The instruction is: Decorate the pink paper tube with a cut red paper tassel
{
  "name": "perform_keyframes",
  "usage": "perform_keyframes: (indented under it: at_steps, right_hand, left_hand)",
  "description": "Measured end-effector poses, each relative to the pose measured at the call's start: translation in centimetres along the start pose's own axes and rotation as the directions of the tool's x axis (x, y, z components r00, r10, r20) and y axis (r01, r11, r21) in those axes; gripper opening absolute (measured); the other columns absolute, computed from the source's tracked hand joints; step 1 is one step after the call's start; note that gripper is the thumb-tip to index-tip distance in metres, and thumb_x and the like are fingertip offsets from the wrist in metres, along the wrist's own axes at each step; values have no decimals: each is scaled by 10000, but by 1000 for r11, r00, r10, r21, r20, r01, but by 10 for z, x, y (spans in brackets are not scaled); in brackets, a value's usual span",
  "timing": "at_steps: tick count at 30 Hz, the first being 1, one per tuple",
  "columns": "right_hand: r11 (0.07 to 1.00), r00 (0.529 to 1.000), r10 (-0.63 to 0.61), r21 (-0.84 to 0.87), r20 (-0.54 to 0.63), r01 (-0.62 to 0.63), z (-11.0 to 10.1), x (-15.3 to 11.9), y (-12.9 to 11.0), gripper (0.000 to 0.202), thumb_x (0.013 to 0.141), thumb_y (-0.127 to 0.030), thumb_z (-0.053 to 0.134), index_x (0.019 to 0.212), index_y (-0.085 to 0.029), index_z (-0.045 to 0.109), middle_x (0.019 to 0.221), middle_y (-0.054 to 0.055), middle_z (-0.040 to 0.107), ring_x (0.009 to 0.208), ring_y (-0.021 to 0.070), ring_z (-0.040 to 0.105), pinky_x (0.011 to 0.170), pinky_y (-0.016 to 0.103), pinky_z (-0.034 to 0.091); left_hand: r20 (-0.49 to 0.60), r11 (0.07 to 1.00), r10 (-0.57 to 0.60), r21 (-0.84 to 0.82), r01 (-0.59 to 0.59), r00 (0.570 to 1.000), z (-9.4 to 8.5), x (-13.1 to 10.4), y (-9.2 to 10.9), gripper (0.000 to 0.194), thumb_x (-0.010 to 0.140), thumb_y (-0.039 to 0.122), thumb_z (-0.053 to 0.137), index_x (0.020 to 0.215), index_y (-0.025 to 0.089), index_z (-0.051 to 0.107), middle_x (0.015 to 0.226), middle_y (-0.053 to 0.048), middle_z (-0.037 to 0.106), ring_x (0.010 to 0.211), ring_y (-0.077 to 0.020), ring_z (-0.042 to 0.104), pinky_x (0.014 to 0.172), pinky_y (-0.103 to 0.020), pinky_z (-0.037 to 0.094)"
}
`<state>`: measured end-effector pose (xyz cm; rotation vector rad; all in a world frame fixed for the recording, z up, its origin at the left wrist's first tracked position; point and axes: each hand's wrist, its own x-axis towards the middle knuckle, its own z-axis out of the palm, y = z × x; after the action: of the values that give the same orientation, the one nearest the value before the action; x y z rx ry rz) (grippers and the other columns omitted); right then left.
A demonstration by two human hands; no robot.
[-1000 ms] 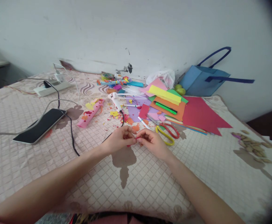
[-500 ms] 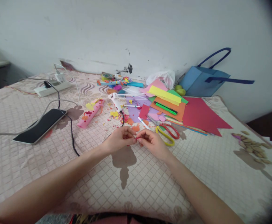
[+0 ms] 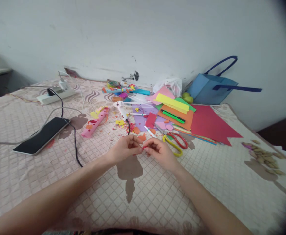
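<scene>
A small red piece (image 3: 144, 147), perhaps paper, shows between my fingertips; most of it is hidden. My left hand (image 3: 126, 148) pinches it from the left. From the other side my right hand (image 3: 158, 150) has thumb and forefinger closed on it. Both hands meet just above the tablecloth. Close beyond my right hand lie scissors (image 3: 176, 143) with one red and one yellow handle. A white hot glue gun (image 3: 121, 110) lies past my left hand, its black cord running toward me. Colourful paper scraps (image 3: 130, 126) are scattered around it.
Coloured sheets, a large red one (image 3: 211, 124) among them, lie right of centre under a green cutter (image 3: 173, 116). On the left are a phone (image 3: 43, 135), cords and a power strip (image 3: 56, 96). A decorated pink roll (image 3: 96, 122) lies nearer. A blue bag (image 3: 211, 88) stands far right.
The whole scene sits slightly lower and further left in view. Both hands keep their pinch, and a little more of the red piece shows between them.
</scene>
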<state>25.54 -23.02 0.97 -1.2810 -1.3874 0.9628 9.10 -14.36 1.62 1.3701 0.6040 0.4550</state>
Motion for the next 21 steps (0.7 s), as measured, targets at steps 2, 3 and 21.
perform_keyframes:
  at_steps: [2,3,21]
  right_hand:
    - [1000,1000,-3,7,-2,3,0,0,0,109,818,-305,620,855,-203,606,752,-5,597,628,114,553,586,260,471]
    - [1000,1000,-3,11,-2,3,0,0,0,108,817,-303,620,853,-202,607,759,-4,598,633,114,554,586,259,470]
    - [1000,1000,5,9,-16,-5,1,0,1,104,810,-296,621,866,-209,609,768,-3,601,656,120,563,586,257,485]
  left_hand:
    - [-9,1000,-7,-3,7,1000,0,0,1,319,638,241,745,874,128,563,675,-9,655,630,-114,601,604,-236,427]
    - [-14,1000,-12,-8,12,1000,0,0,1,315,637,237,744,870,127,563,673,-9,653,631,-113,599,609,-237,430]
    - [1,999,-12,-44,12,1000,-1,0,4,282,642,213,745,852,129,577,638,14,630,578,-84,565,549,-206,396]
